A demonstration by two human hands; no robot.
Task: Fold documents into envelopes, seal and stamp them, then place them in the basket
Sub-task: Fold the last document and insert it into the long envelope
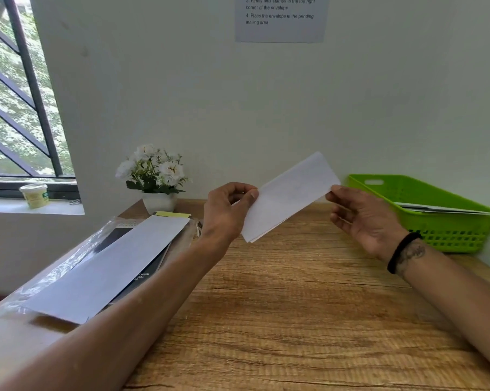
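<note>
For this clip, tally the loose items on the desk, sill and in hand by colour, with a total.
White: 4 - folded paper in both hands, envelope, flower pot, papers in the basket
Green: 1 - basket
Yellow: 1 - pad
Black: 1 - booklet
Cream: 1 - tub
Total: 8
</note>
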